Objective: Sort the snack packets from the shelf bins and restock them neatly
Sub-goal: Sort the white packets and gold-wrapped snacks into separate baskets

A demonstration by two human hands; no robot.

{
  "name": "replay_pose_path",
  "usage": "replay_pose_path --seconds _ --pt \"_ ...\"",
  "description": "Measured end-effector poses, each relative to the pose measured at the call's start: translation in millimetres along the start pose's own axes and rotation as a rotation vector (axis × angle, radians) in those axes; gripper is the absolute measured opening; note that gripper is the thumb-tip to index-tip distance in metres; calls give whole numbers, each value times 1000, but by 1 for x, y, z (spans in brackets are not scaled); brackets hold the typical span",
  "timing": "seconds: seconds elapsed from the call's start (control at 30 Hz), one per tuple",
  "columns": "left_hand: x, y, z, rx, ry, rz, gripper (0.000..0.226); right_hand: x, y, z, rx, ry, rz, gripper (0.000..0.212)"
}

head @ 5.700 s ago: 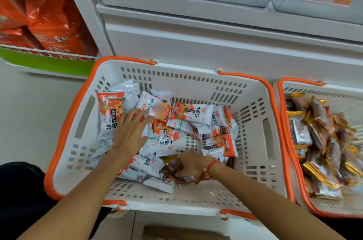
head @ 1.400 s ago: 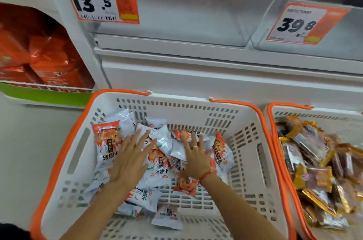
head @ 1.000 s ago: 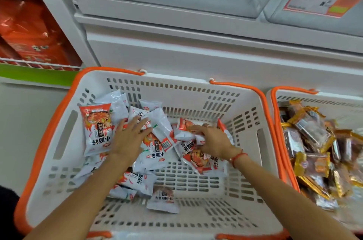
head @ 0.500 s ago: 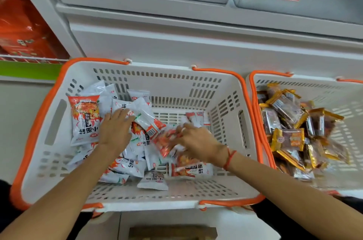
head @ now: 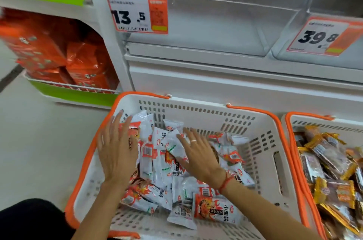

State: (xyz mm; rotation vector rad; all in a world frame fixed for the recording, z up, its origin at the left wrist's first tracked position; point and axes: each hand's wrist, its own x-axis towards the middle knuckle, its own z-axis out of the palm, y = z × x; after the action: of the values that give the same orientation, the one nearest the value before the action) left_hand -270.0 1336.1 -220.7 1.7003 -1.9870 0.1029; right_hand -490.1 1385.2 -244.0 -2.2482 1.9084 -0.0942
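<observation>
Hands [head: 157, 155], two, flat on packets [head: 216, 209]

I am in a shop, at a snack aisle. Orange price tags reading 13.5 [head: 137, 14] and 39.8 [head: 322, 36] hang on clear shelf bins [head: 206, 24] before me, orange boxed goods [head: 49, 51] fill the next shelf, and two shopping baskets [head: 261, 141] hold wrapped snack packets [head: 163, 161].

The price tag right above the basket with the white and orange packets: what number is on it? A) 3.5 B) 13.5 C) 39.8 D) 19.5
B: the price tag on the clear bin above the white basket reads 13.5; the tag reading 39.8 sits further right, above the other basket.
</observation>
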Motion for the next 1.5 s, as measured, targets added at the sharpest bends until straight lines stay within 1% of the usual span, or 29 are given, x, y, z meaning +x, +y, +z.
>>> replay_pose_path --seconds 0.07,0.1,0.17,0.2,0.23,0.3,0.37,0.43,0.5,0.53,0.63,0.73,0.77,0.83,0.9,0.93,0.97,1.03,1.07,1.1,1.13,1.17,1.23,1.27,1.3,1.33,1.37,1.47,1.5 --pt "11 -19 -14 54 10 -221 59 29 -29 8 -26 19 -185 77" --pt "15 -29 -17 58 -32 -310 62 46 -43 12 -47 20 -271 84" --pt "18 -43 -19 24 -190 -424 63 72 -70 25 -68 12 -392 98" --pt "19 -46 -20 -10 -273 -442 67 82 -81 31 -54 -4 -381 104" --pt "17 -49 -20 -49 -321 -449 69 89 -89 39 -11 -41 -308 109" --pt "14 -49 -20 -102 -334 -470 59 92 -96 54 47 -135 -95 112" --pt "14 -46 -21 -60 -330 -456 52 86 -96 64 24 -197 -11 100" --pt "14 -44 -22 -18 -314 -443 51 79 -86 61 2 -187 -37 82" --pt "13 -43 -20 -12 -300 -446 48 68 -64 55 -53 -186 -63 75" --pt "13 -42 -20 -7 -299 -449 47 61 -51 51 -81 -211 -42 74" --pt "14 -41 -21 -3 -315 -465 47 32 -3 37 -119 -316 78 75" --pt "15 -41 -21 -26 -313 -473 47 2 45 15 -231 -410 183 78" --pt "15 -41 -20 -36 -310 -476 47 -5 58 6 -245 -457 200 82" --pt "14 -40 -20 -46 -301 -484 47 -15 74 -14 -229 -625 223 105" --pt "14 -38 -21 -41 -285 -484 46 -14 65 -33 -229 -767 201 120" --pt "14 -37 -21 -37 -277 -484 45 -9 52 -42 -211 -770 155 121" --pt "14 -35 -22 -33 -273 -489 45 0 34 -45 -166 -702 70 116" --pt "14 -34 -23 -26 -269 -500 45 26 -14 -37 4 -460 -147 91" --pt "13 -34 -23 -26 -265 -505 45 40 -39 -28 99 -395 -220 78" --pt "13 -33 -23 -27 -260 -508 46 55 -61 -14 152 -376 -271 73" --pt "13 -33 -23 -23 -258 -512 46 69 -77 6 144 -386 -300 77" --pt "13 -33 -23 -14 -259 -514 46 80 -87 26 84 -401 -301 87" --pt "14 -33 -22 19 -275 -510 48 92 -89 66 -97 -446 -219 113" --pt "14 -33 -21 37 -286 -504 48 91 -86 83 -193 -472 -176 122" --pt "14 -34 -20 54 -297 -498 49 88 -84 95 -267 -482 -144 125" --pt "15 -35 -20 67 -305 -493 50 84 -84 101 -325 -467 -132 124" --pt "15 -35 -19 74 -308 -491 50 82 -86 100 -371 -432 -137 117" --pt "14 -35 -21 61 -303 -486 47 83 -73 80 -419 -339 -184 76" --pt "14 -34 -22 60 -300 -479 47 80 -61 71 -439 -340 -198 68"
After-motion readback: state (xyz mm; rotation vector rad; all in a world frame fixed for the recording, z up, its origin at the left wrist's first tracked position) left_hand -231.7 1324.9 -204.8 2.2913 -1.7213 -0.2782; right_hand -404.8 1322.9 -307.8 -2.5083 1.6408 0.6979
